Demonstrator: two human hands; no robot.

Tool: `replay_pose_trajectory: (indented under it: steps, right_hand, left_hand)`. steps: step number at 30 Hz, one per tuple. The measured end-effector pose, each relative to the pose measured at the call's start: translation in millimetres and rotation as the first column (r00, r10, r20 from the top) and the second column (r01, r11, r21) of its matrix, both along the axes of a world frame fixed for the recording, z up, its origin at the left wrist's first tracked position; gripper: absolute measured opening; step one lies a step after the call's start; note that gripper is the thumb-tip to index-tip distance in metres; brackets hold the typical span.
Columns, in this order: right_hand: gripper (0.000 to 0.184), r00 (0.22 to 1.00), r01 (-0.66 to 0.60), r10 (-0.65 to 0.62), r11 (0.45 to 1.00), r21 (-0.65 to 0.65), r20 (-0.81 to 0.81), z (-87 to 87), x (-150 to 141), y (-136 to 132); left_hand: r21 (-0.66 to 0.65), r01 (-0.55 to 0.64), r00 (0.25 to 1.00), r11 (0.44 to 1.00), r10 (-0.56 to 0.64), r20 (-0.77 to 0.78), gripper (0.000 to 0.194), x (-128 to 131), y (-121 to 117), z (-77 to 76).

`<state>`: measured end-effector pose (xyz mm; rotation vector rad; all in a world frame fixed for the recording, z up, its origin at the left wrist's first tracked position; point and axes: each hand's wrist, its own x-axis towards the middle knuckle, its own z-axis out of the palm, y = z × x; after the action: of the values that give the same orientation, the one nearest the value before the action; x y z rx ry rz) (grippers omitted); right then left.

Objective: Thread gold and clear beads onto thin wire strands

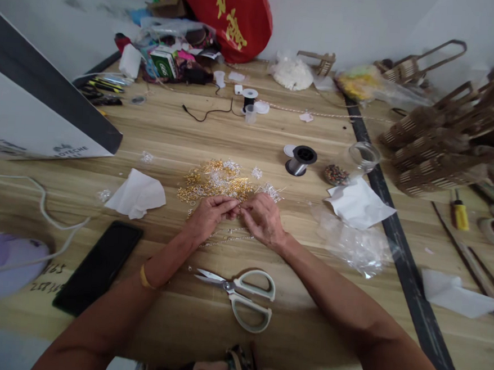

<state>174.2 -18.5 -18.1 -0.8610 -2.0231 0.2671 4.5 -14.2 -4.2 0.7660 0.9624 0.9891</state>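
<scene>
My left hand (pixel 209 216) and my right hand (pixel 263 219) meet over the middle of the table, fingertips pinched close together. Whatever sits between the fingers is too small to make out. Just beyond them lies a heap of gold and silver jewelry findings (pixel 217 180), with silver pins (pixel 272 191) by my right knuckles. A thin silver chain (pixel 226 239) runs across the wood beneath my hands. Nearer to me, scissors (pixel 243 294) with pale handles lie with blades slightly apart, pointing left.
A wire spool (pixel 301 160) and a glass jar of beads (pixel 352 163) stand right of the heap. White paper (pixel 138 194) and a black phone (pixel 98 267) lie left. A clear plastic bag (pixel 359 246) and brown woven baskets (pixel 440 136) occupy the right.
</scene>
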Motion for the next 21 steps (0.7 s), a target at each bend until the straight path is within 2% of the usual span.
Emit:
replay_pose_trajectory:
  steps: [8, 21]
  right_hand:
    - [0.004, 1.0, 0.001, -0.001, 1.0, 0.019, -0.002, -0.7, 0.0, 0.1]
    - [0.004, 1.0, 0.002, -0.002, 1.0, 0.006, 0.005, 0.8, -0.2, 0.0]
  left_hand:
    - [-0.06, -0.004, 0.999, 0.998, 0.006, 0.037, 0.025, 2.2, -1.5, 3.2]
    - [-0.01, 0.023, 0.999, 1.0, -0.022, 0.041, 0.02, 2.6, -3.3, 0.9]
